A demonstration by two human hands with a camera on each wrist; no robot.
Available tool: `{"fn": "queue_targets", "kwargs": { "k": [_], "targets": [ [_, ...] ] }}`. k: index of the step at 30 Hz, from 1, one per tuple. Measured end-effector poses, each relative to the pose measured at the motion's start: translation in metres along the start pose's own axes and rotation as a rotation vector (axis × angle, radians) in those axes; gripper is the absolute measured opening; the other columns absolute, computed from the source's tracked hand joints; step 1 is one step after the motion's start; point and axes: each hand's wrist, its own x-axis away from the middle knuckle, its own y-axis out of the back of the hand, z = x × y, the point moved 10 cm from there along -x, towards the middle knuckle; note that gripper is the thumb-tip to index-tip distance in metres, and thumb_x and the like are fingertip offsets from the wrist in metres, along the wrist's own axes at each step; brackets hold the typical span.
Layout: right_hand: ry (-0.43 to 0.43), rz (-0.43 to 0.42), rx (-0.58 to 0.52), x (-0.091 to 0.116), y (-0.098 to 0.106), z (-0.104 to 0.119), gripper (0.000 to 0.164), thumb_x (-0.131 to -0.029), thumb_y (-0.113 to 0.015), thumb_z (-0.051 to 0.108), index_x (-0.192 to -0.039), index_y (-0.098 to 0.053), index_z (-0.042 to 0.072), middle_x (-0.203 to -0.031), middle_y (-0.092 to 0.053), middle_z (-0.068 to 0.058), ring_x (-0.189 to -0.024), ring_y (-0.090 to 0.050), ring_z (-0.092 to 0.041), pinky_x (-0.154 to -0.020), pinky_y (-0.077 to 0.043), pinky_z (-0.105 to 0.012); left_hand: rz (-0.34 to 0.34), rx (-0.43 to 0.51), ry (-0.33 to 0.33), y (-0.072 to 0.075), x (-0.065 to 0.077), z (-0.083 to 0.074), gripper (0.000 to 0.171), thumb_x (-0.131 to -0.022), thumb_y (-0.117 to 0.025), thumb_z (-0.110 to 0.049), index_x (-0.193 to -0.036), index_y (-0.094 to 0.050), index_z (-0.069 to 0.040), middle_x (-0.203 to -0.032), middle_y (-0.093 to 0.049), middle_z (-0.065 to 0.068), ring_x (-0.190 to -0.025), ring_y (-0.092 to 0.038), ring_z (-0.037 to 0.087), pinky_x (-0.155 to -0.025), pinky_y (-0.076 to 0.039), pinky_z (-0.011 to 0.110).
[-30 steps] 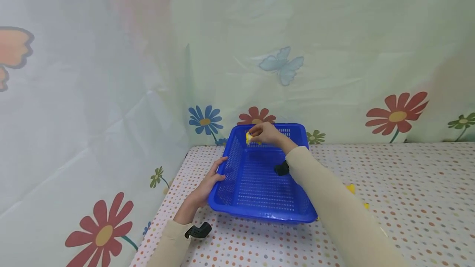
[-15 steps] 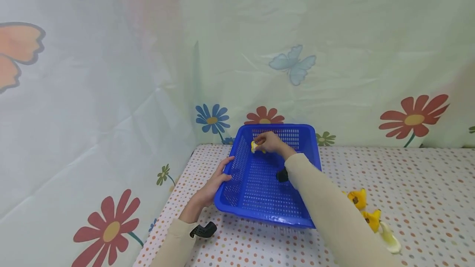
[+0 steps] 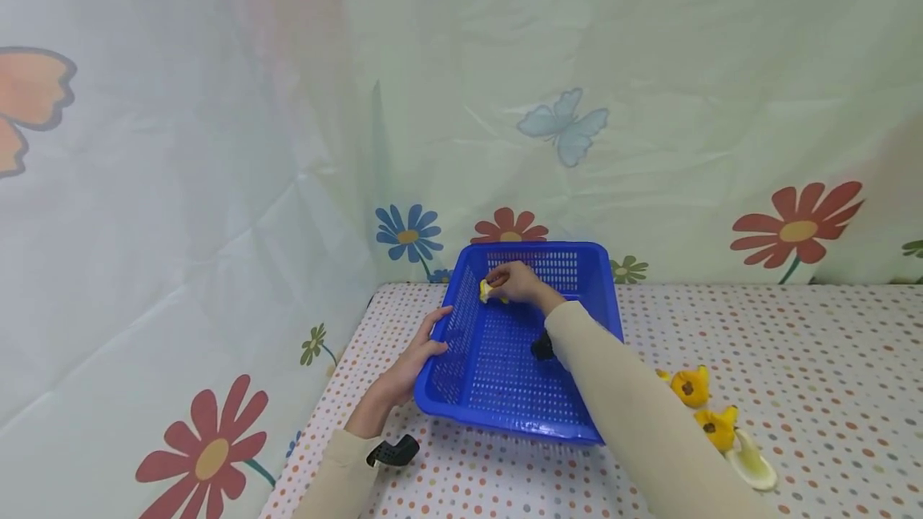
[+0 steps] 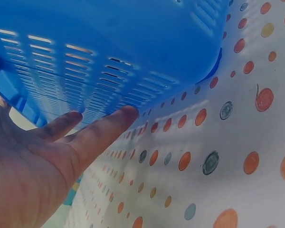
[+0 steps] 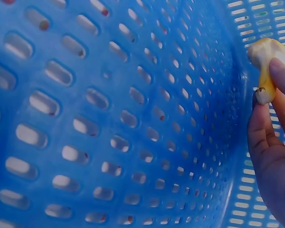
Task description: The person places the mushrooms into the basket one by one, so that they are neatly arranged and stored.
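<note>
A blue plastic basket (image 3: 505,427) with slotted walls stands tilted on the table. My left hand (image 3: 407,363) grips its left rim, thumb over the edge. In the left wrist view, fingers (image 4: 102,130) of that hand lie along the outside of the slotted wall. Inside the basket, near its far left corner, my right hand (image 3: 521,283) pinches a yellow banana peel (image 5: 266,61) between thumb and fingers. The peel's pale inner side and a brown-tipped end show in the right wrist view. More banana peels (image 3: 690,385) lie to the right of the basket, partly behind my right sleeve.
A dotted cloth (image 3: 829,375) covers the table. One pale, hollow peel piece (image 3: 752,463) lies with its inner side up at the front right. A flower-printed sheet (image 3: 649,102) hangs behind the table and along its left side.
My right hand has lowered the banana peel deeper into the basket's far left corner. The left hand keeps its place on the rim. More peels on the right have come into view.
</note>
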Motion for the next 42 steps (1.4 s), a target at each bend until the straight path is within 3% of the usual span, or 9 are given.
{"fn": "queue_targets", "kwargs": {
  "k": [8, 22, 27, 33, 42],
  "targets": [
    [-0.031, 0.026, 0.02, 0.002, -0.009, -0.004, 0.033, -0.075, -0.068, 0.01, -0.107, -0.061, 0.004, -0.097, -0.062, -0.007, -0.089, -0.058, -0.019, -0.071, -0.047, -0.03, 0.01, -0.022, 0.011, -0.003, 0.004, -0.002, 0.061, -0.088, -0.033, -0.007, -0.14, -0.006, -0.022, -0.142, -0.002, 0.019, -0.118, -0.025, 0.046, -0.084, -0.036, 0.05],
    [-0.011, -0.001, 0.091, 0.001, 0.001, 0.002, 0.03, -0.074, -0.068, 0.004, -0.104, -0.064, 0.005, -0.093, -0.062, -0.007, -0.085, -0.056, -0.019, -0.07, -0.046, -0.03, 0.035, -0.029, -0.04, -0.003, -0.001, -0.004, 0.059, -0.089, -0.03, -0.007, -0.14, -0.006, -0.023, -0.142, 0.0, 0.018, -0.119, -0.024, 0.045, -0.084, -0.036, 0.05],
    [0.003, -0.02, 0.09, 0.003, -0.002, 0.0, 0.03, -0.072, -0.068, 0.0, -0.102, -0.065, 0.005, -0.091, -0.062, -0.008, -0.084, -0.056, -0.021, -0.071, -0.047, -0.032, 0.025, -0.017, -0.038, 0.0, 0.0, 0.006, 0.058, -0.09, -0.03, -0.008, -0.14, -0.008, -0.028, -0.143, -0.002, 0.015, -0.119, -0.025, 0.045, -0.083, -0.036, 0.052],
    [-0.039, -0.048, 0.127, 0.005, 0.004, 0.001, 0.023, -0.072, -0.069, 0.003, -0.095, -0.068, 0.007, -0.089, -0.063, -0.005, -0.083, -0.056, -0.019, -0.07, -0.047, -0.031, 0.017, 0.011, -0.027, 0.005, -0.002, 0.015, 0.057, -0.089, -0.03, -0.009, -0.138, -0.01, -0.032, -0.143, -0.004, 0.015, -0.119, -0.026, 0.045, -0.084, -0.036, 0.052],
    [-0.049, -0.059, 0.12, 0.007, 0.01, 0.002, 0.019, -0.073, -0.069, 0.007, -0.092, -0.068, 0.007, -0.09, -0.062, -0.006, -0.083, -0.056, -0.02, -0.072, -0.046, -0.032, -0.019, -0.012, -0.051, 0.007, -0.005, 0.016, 0.057, -0.089, -0.034, -0.013, -0.138, -0.013, -0.032, -0.141, -0.011, 0.012, -0.118, -0.03, 0.041, -0.083, -0.037, 0.048]
  ]
}}
